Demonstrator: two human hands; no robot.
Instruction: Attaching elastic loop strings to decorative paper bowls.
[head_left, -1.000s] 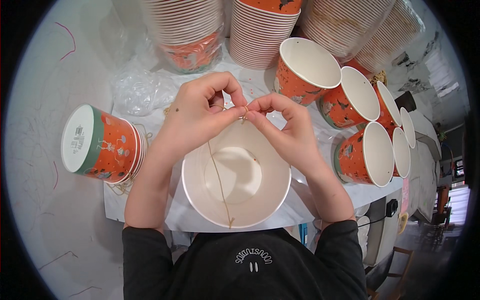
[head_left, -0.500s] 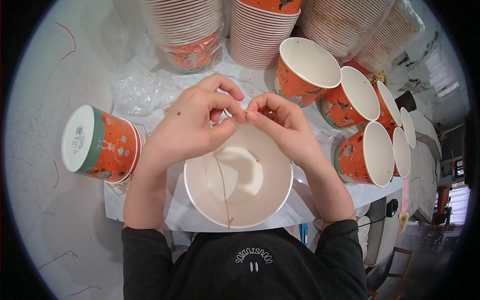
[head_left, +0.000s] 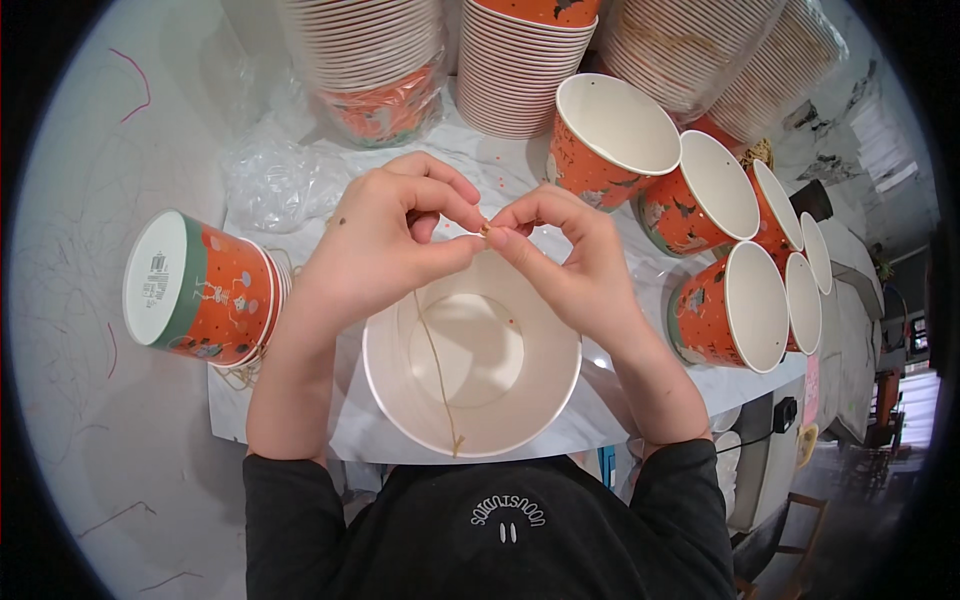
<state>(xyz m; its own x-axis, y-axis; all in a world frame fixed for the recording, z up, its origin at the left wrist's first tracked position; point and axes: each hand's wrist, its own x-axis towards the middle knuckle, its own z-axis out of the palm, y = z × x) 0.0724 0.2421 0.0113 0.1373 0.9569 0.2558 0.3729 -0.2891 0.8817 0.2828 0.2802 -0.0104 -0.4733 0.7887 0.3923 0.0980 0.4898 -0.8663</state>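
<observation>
In front of me a white-lined paper bucket point(head_left: 400, 370) stands upright with its mouth toward me. Thin tan twine point(head_left: 432, 350) crosses its inside and has a knotted, frayed end at the near rim. Over the far rim, my left hand point(head_left: 395, 235) pinches with thumb and fingertips at a small tan bit of the twine. From the other side my right hand point(head_left: 565, 260) pinches the same bit between thumb and forefinger, so the fingertips of both hands nearly meet. The fingers partly hide the far rim and the twine there.
At the left, orange and green buckets point(head_left: 225, 290) lie nested on their side with twine around them. Several single buckets point(head_left: 710, 185) stand at the right. Tall bucket stacks point(head_left: 525, 75) and crumpled clear plastic point(head_left: 280, 180) occupy the back of the marble-patterned table point(head_left: 345, 435).
The bucket has shifted slightly left, and the twine inside it with it. My left fingers have closed in on the bit that my right fingertips pinch.
</observation>
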